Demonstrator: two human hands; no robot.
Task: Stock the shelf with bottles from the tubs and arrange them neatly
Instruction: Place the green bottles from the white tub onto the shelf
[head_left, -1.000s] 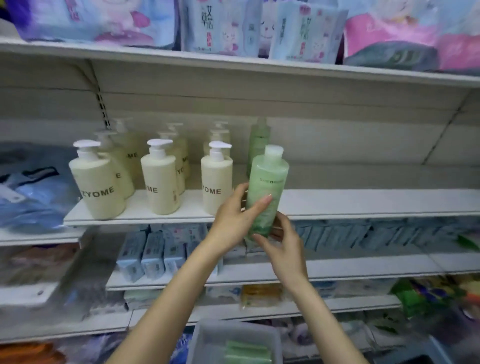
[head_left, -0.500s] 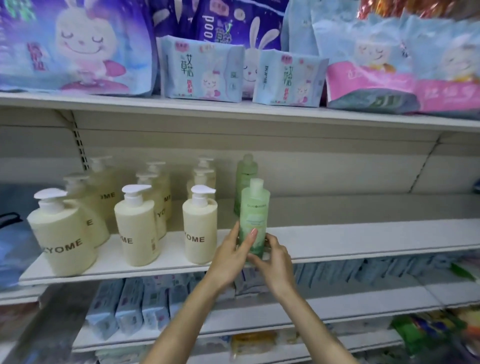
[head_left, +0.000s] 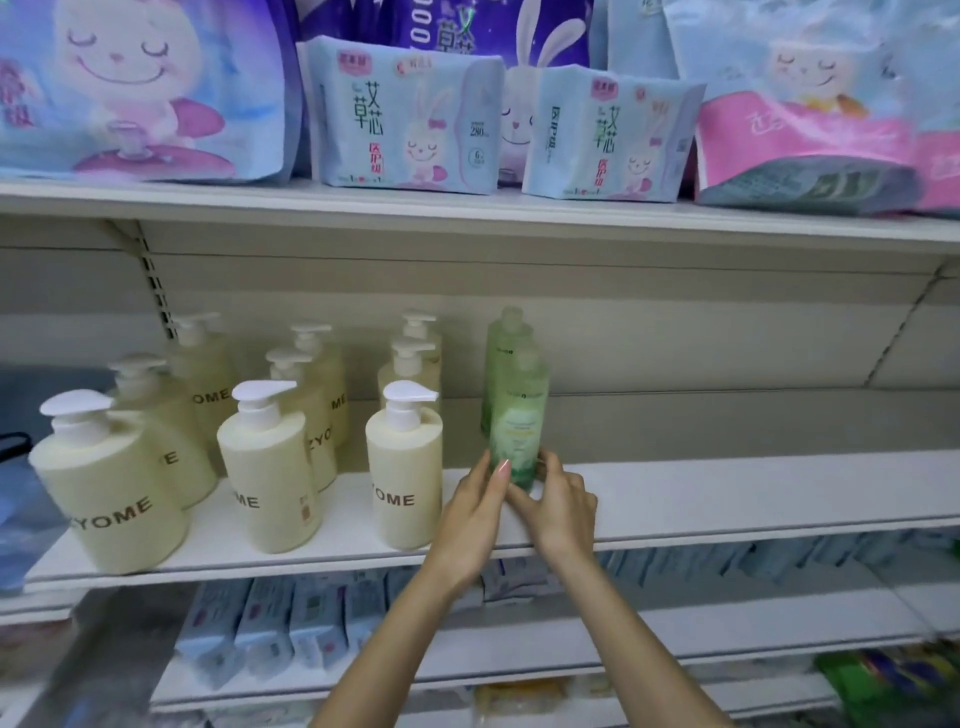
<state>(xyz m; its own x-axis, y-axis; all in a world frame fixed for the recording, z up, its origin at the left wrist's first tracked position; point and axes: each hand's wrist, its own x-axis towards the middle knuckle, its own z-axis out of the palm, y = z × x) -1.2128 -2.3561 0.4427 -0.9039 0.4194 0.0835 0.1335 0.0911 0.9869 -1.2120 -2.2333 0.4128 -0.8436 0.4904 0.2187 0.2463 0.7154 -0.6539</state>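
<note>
Both hands (head_left: 470, 525) (head_left: 563, 512) grip a translucent green cylindrical bottle (head_left: 519, 415).

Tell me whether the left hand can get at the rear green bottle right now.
Probably not directly: the left hand holds the front green bottle, which stands right before the rear green bottle, and a pump bottle crowds the left side.

The left hand (head_left: 470, 525) and right hand (head_left: 563, 506) have moved the green bottle (head_left: 519, 415) from mid-air onto the shelf (head_left: 727, 493), upright.
</note>
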